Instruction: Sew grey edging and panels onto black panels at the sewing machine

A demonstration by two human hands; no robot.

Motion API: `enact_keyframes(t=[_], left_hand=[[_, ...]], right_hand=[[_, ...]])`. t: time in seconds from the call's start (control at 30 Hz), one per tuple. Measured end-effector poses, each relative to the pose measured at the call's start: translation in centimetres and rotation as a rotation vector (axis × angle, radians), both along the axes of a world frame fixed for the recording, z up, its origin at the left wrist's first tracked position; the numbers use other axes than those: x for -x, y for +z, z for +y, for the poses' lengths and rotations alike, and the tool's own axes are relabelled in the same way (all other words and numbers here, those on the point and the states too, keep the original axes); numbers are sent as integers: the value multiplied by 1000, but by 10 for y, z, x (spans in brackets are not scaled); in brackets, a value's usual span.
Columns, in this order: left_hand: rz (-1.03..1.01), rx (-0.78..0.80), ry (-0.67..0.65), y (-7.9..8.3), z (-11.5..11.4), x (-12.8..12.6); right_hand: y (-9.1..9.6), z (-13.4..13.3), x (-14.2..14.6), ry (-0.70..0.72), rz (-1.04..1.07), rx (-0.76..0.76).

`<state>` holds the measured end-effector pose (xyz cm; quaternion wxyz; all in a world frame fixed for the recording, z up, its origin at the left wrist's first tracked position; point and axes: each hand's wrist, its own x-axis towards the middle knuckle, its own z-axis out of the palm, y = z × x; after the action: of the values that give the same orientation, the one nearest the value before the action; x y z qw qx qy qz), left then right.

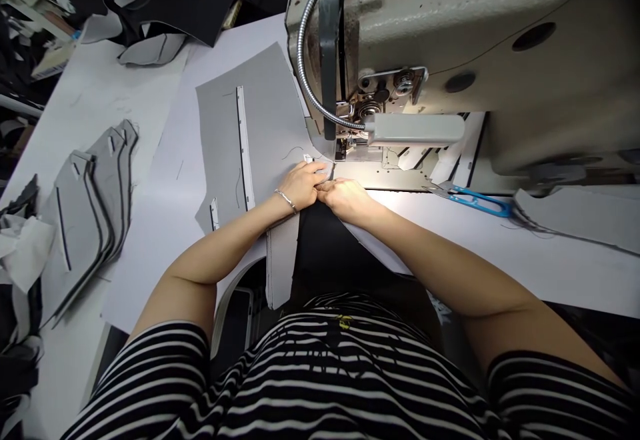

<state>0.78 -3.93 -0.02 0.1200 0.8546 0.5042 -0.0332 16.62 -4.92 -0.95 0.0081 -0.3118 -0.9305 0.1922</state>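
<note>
A large grey fabric panel [220, 120], with white strips sewn on it, lies on the worktable left of the sewing machine needle [341, 150]. My left hand [300, 185] presses on the panel's right part, its fingers closed on the fabric edge. Touching its fingertips, my right hand [347, 199] pinches the same edge just in front of the machine's plate. Below my hands the black face of the fabric [323, 247] hangs toward my lap, with a narrow grey flap [283, 260] beside it. The fingertips partly hide the gripped edge.
The sewing machine head [450, 40] fills the upper right, with a lamp [417, 129] on a flexible metal neck. Blue thread snips [475, 200] lie right of the plate near a grey piece [580, 213]. Stacked grey panels [80, 213] rest on the left; dark fabric [180, 0] is heaped behind.
</note>
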Motion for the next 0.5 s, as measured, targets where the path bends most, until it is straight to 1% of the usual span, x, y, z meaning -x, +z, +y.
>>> enact_keyframes(t=[0.23, 0.37, 0.5], left_hand=[[-22, -18, 17, -6, 0, -2], [-62, -54, 23, -10, 9, -6], [-59, -61, 46, -12, 19, -14]], right_hand=[[-1, 3, -4, -29, 3, 25], [0, 12, -11, -24, 44, 32], [-6, 23, -21, 12, 96, 21]])
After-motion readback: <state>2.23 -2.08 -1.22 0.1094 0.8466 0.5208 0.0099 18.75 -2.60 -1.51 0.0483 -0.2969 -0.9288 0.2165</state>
